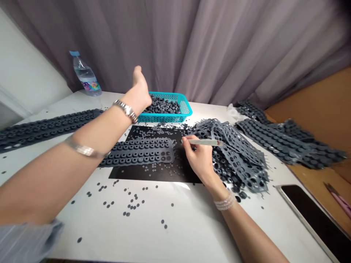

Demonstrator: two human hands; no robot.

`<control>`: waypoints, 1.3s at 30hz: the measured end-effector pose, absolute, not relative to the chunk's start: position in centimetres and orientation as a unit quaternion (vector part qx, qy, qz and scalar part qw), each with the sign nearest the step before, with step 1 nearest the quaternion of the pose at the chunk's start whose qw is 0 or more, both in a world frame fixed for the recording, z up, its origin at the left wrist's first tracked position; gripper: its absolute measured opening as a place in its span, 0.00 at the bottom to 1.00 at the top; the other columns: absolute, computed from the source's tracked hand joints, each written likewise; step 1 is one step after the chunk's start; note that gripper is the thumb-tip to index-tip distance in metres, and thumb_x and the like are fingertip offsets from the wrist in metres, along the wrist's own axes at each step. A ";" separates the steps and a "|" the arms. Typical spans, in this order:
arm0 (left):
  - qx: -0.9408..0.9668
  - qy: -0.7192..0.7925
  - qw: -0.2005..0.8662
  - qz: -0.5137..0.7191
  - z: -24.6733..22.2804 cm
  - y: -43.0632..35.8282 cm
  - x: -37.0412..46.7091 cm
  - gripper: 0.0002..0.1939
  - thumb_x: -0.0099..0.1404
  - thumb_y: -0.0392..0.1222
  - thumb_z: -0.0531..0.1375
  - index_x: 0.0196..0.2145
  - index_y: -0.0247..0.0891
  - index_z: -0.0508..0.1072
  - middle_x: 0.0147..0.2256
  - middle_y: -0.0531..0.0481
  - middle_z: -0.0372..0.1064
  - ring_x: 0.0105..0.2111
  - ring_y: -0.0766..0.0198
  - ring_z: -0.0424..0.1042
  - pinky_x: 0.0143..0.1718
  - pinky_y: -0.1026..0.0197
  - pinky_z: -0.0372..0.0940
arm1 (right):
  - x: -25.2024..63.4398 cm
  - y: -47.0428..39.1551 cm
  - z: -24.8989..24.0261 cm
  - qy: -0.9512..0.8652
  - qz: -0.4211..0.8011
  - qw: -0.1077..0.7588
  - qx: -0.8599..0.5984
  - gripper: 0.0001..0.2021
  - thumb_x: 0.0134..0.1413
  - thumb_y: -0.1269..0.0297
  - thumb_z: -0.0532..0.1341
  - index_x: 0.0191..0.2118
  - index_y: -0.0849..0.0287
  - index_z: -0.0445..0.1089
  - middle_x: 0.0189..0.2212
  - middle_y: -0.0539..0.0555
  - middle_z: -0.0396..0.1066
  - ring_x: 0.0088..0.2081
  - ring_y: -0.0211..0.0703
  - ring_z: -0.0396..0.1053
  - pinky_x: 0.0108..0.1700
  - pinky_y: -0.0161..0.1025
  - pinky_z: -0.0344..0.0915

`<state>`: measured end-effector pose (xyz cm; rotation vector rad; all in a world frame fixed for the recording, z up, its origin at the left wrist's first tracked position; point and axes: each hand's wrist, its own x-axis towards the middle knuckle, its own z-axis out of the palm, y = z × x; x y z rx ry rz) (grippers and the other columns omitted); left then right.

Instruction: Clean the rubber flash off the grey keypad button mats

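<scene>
My left hand [141,90] is raised at the near left corner of a teal basket [186,106] of small black rubber parts [164,106]. Its thumb points up; the other fingers are hidden behind the palm. Between the fingers of my right hand [200,153] is a pale pen-like tool [205,142], just right of a grey rubber sheet [137,151] with rows of raised rings. That sheet lies on a black mat [164,173] strewn with small dark discs.
Punched rubber sheets [238,153] and loose rings pile up at right, with more sheets [285,142] behind. Another strip [49,128] lies left, a water bottle [87,78] stands back left, and a phone [312,215] rests front right. Discs dot the white table [109,233].
</scene>
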<state>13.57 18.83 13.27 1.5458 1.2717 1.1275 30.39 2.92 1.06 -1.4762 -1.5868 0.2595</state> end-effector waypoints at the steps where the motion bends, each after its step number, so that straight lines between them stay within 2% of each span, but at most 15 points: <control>1: 0.609 0.513 0.394 0.459 12.4 17.7 13.4 0.28 0.74 0.50 0.38 0.58 0.27 0.60 0.64 0.34 0.53 0.62 0.48 0.57 0.54 0.51 0.63 | 30.3 2.9 1.2 -0.631 0.128 0.474 -0.600 0.13 0.62 0.56 0.56 0.33 0.57 0.73 0.25 0.52 0.76 0.27 0.42 0.72 0.34 0.37 0.65; 2: 0.609 0.515 0.379 0.469 11.6 16.3 13.1 0.24 0.73 0.48 0.43 0.58 0.31 0.61 0.63 0.38 0.56 0.61 0.52 0.59 0.55 0.53 0.62 | 30.2 2.8 1.3 -0.615 0.159 0.488 -0.598 0.14 0.62 0.55 0.56 0.32 0.58 0.73 0.25 0.52 0.75 0.27 0.42 0.72 0.33 0.36 0.66; 3: 0.627 0.505 0.363 0.470 10.7 14.6 12.6 0.20 0.69 0.44 0.50 0.55 0.33 0.66 0.59 0.42 0.64 0.58 0.57 0.63 0.55 0.57 0.61 | 30.0 2.8 1.4 -0.598 0.195 0.503 -0.592 0.15 0.62 0.54 0.56 0.32 0.58 0.73 0.24 0.51 0.75 0.27 0.42 0.73 0.32 0.36 0.67; 5: 0.758 0.461 0.291 0.359 8.9 11.0 11.3 0.12 0.63 0.42 0.59 0.41 0.36 0.77 0.45 0.46 0.75 0.46 0.59 0.72 0.50 0.59 0.64 | 29.6 2.7 1.3 -0.563 0.275 0.530 -0.572 0.16 0.61 0.51 0.57 0.31 0.58 0.72 0.25 0.51 0.74 0.27 0.42 0.74 0.31 0.36 0.69; 6: 0.806 0.445 0.259 0.293 8.1 9.3 10.6 0.09 0.61 0.41 0.60 0.37 0.37 0.78 0.40 0.48 0.77 0.41 0.60 0.73 0.46 0.60 0.65 | 29.3 2.7 1.2 -0.549 0.310 0.538 -0.559 0.17 0.60 0.51 0.57 0.31 0.59 0.72 0.25 0.52 0.74 0.28 0.42 0.74 0.31 0.36 0.70; 8: 0.854 0.429 0.212 0.206 6.6 6.7 9.3 0.08 0.61 0.39 0.59 0.35 0.38 0.79 0.35 0.50 0.77 0.34 0.63 0.73 0.40 0.60 0.66 | 28.6 2.5 0.9 -0.538 0.358 0.538 -0.541 0.16 0.59 0.51 0.58 0.30 0.59 0.71 0.26 0.52 0.74 0.29 0.43 0.75 0.33 0.36 0.71; 11: 0.884 0.409 0.183 0.135 4.7 5.1 8.2 0.12 0.63 0.37 0.57 0.42 0.39 0.78 0.40 0.49 0.75 0.37 0.61 0.73 0.41 0.59 0.65 | 27.6 2.2 0.6 -0.564 0.364 0.507 -0.540 0.16 0.60 0.53 0.58 0.30 0.59 0.72 0.25 0.52 0.75 0.29 0.42 0.74 0.34 0.35 0.69; 14: 0.898 0.386 0.172 0.122 3.5 5.1 8.0 0.14 0.64 0.36 0.57 0.46 0.38 0.76 0.43 0.47 0.73 0.41 0.59 0.72 0.45 0.57 0.64 | 27.0 1.8 0.7 -0.613 0.315 0.466 -0.554 0.17 0.61 0.56 0.57 0.25 0.59 0.72 0.28 0.52 0.75 0.26 0.38 0.71 0.30 0.33 0.64; 19: 0.904 0.372 0.165 0.129 2.7 5.2 8.5 0.11 0.65 0.36 0.56 0.42 0.38 0.76 0.41 0.46 0.72 0.43 0.57 0.70 0.47 0.55 0.63 | 26.6 1.4 1.0 -0.655 0.277 0.422 -0.563 0.18 0.61 0.61 0.55 0.22 0.59 0.71 0.26 0.50 0.74 0.21 0.34 0.63 0.26 0.33 0.56; 33: 0.895 0.410 0.127 0.119 2.3 5.0 9.7 0.09 0.63 0.33 0.56 0.36 0.34 0.76 0.34 0.44 0.72 0.39 0.54 0.70 0.43 0.53 0.63 | 26.0 1.1 1.6 -0.678 0.236 0.398 -0.571 0.16 0.61 0.66 0.54 0.22 0.59 0.67 0.24 0.49 0.72 0.20 0.32 0.60 0.26 0.33 0.52; 37: 0.890 0.417 0.133 0.128 3.0 4.6 10.0 0.10 0.63 0.31 0.55 0.30 0.36 0.76 0.31 0.46 0.73 0.36 0.56 0.70 0.40 0.55 0.62 | 25.2 0.8 1.1 -0.693 0.193 0.381 -0.581 0.14 0.61 0.68 0.53 0.23 0.58 0.65 0.22 0.49 0.69 0.19 0.33 0.58 0.25 0.34 0.50; 39: 0.876 0.420 0.170 0.166 3.9 4.4 9.7 0.10 0.63 0.32 0.56 0.29 0.37 0.77 0.29 0.48 0.74 0.34 0.59 0.70 0.38 0.58 0.62 | 24.9 0.8 0.8 -0.705 0.164 0.373 -0.581 0.13 0.61 0.69 0.52 0.24 0.58 0.64 0.21 0.49 0.68 0.19 0.33 0.57 0.26 0.35 0.49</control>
